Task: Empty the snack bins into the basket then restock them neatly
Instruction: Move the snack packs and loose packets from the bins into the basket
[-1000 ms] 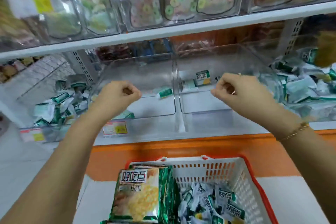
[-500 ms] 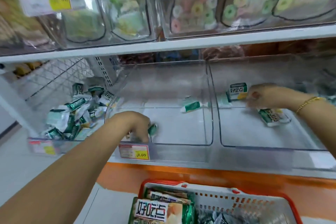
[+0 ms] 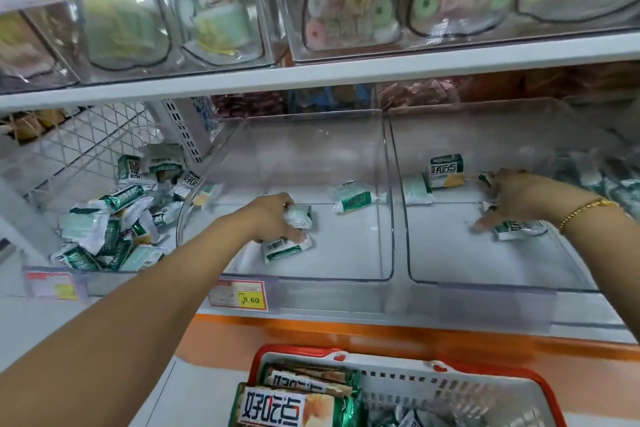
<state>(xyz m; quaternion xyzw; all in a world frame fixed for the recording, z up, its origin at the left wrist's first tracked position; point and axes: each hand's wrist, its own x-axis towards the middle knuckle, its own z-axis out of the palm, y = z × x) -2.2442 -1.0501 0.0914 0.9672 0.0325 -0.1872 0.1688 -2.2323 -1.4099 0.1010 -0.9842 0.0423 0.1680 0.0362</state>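
Left hand (image 3: 273, 218) inside middle bin (image 3: 346, 256), fingers curled round small green-white packet (image 3: 300, 215); second packet (image 3: 285, 248) touching hand below. Right hand (image 3: 519, 198) inside right bin (image 3: 485, 267), fingers spread, fairly straight, resting on flat packet (image 3: 519, 230). Basket (image 3: 450, 366) below shelf, large packs (image 3: 273, 409) inside.

Mid-frame, the left hand (image 3: 277, 218) grips a small packet (image 3: 299, 216) in the centre bin (image 3: 353, 253). At right, the right hand (image 3: 516, 198) presses spread fingers on a second packet (image 3: 519, 229) in the right bin (image 3: 467, 260).
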